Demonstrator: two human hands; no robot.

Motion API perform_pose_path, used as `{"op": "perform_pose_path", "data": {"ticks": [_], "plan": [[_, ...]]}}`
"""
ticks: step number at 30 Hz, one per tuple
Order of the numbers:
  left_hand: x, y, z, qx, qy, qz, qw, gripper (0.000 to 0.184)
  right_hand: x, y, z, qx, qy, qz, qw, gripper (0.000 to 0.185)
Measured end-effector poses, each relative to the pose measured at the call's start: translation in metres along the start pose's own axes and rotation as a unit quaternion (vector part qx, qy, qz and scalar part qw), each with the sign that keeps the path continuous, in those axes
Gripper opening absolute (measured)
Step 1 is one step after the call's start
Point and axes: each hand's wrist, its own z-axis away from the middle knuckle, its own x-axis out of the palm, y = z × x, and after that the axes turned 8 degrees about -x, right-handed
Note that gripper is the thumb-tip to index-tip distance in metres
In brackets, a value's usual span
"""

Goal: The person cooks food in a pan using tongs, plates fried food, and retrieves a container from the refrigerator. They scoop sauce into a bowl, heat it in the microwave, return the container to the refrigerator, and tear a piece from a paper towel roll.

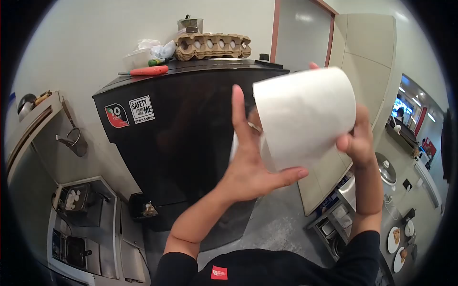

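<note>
A large white paper roll (305, 114) is held up in front of the black cabinet (181, 128). My right hand (358, 138) grips its right side, with the thumb bent against the lower edge. My left hand (250, 162) is at the roll's left end, its thumb stretched under the roll and one finger pointing up; a ring shows on one finger. Part of the left hand's fingers is hidden behind the roll.
Egg trays (212, 46), a red-handled tool (149, 71) and plastic bags (163, 49) lie on the cabinet. Fryers (76, 200) stand at the lower left, a strainer (74, 141) hangs above them, and plates with food (393, 240) are at the lower right.
</note>
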Motion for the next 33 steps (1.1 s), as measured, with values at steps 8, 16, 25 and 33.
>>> {"op": "perform_pose_path", "data": {"ticks": [8,16,25,33], "plan": [[0.004,-0.008,0.053,-0.264,-0.020,0.057,0.963,0.027,-0.035,-0.013,0.026,-0.061,-0.197,0.384,0.900,0.041],[-0.048,-0.012,0.024,0.007,0.169,0.091,0.981,0.054,-0.008,0.001,0.020,-0.200,-0.387,0.246,0.866,0.033],[-0.058,0.036,0.036,0.053,0.264,0.251,0.930,0.049,0.028,0.007,-0.007,-0.384,-0.379,0.261,0.801,0.027],[-0.099,0.064,0.099,0.091,0.077,0.459,0.881,0.041,-0.004,0.039,-0.082,-0.365,-0.297,0.356,0.808,0.028]]}}
